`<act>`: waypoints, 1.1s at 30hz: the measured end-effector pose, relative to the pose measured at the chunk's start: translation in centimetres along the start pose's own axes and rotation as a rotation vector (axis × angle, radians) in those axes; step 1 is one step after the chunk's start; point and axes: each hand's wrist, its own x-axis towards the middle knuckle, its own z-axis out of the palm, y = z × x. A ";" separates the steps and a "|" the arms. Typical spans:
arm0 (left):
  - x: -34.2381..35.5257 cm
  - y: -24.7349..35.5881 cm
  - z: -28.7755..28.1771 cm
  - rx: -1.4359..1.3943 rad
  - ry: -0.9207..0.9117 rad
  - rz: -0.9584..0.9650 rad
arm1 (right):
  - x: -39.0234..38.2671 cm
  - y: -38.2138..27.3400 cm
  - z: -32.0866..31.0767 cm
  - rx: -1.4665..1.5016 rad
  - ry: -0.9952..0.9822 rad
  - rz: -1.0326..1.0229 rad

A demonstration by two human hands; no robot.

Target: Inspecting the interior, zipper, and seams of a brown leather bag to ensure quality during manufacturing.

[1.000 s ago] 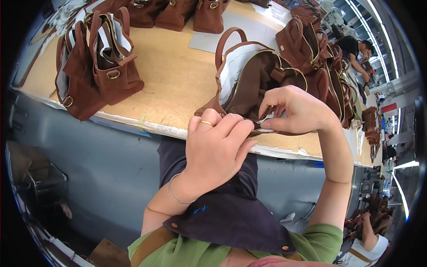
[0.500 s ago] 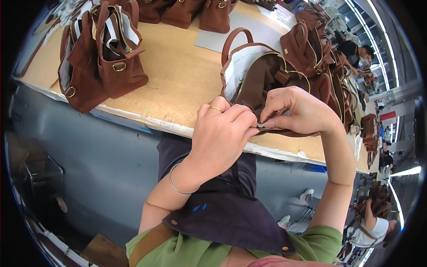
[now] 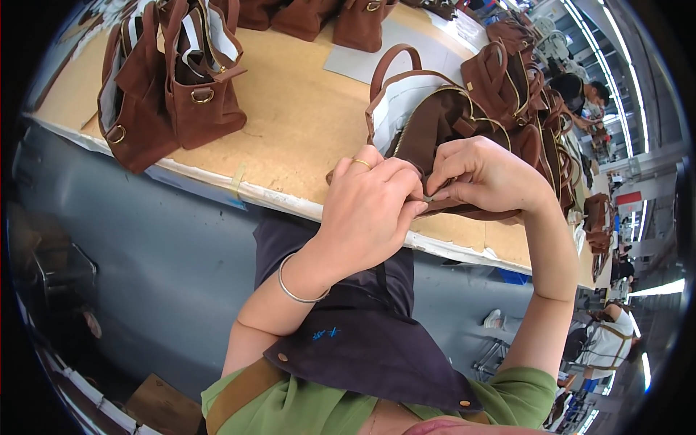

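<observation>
A brown leather handbag (image 3: 433, 122) lies at the table's front edge, its dark lining, pale inner side and gold zip showing. My left hand (image 3: 373, 206), with a ring on a finger and a bangle at the wrist, is closed on the bag's near edge. Right beside it, my right hand (image 3: 489, 174) pinches at the same edge with thumb and forefinger. A tiny pale bit shows at those fingertips, too small to name. Both hands almost touch, and the curled left fingers hide part of the edge.
Two upright brown handbags (image 3: 206, 105) stand at the table's left. More brown bags (image 3: 359, 29) sit at the back, near a grey sheet (image 3: 395, 54), and others (image 3: 496, 76) crowd the right. A cardboard box (image 3: 163, 406) is on the floor. A co-worker (image 3: 609, 341) is at right.
The whole view has shifted slightly. My hands stay together at the bag's edge, in nearly the same pinching pose. At the right, the co-worker in white has changed posture.
</observation>
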 end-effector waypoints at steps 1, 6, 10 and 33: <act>0.0 0.0 0.0 -0.002 0.001 0.000 | 0.0 0.0 0.0 -0.021 0.003 -0.015; 0.0 -0.2 0.2 -0.022 0.000 -0.005 | 0.1 -0.3 -0.1 -0.052 -0.003 0.004; 0.0 -0.2 0.3 -0.015 0.001 -0.020 | 0.1 -0.3 0.0 -0.042 -0.001 0.003; -0.1 -0.7 0.9 0.001 0.085 -0.044 | 0.1 -0.5 -0.8 0.032 -0.096 0.117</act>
